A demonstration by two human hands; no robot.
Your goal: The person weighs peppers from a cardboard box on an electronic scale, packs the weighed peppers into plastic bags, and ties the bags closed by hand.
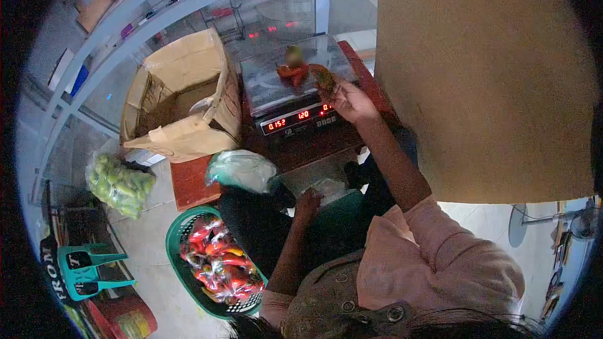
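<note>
My right hand (353, 102) is closed on a red-green pepper (323, 80) at the right side of the scale's tray (267, 91). Red peppers (293, 75) and a blurred greenish one (294, 56) lie on the tray. The scale's display (303, 115) glows with red digits, partly covered by my right hand. Down by my lap, my left hand (307, 206) has its fingers closed at the edge of a clear plastic bag (326, 189).
An open cardboard box (188, 141) stands left of the scale. A bundle of plastic bags (242, 171) lies below it. A green basket (179, 238) holds bagged red peppers (220, 260). Bagged green vegetables (119, 185) and a teal stool (78, 273) are at left. A brown panel (487, 81) rises at right.
</note>
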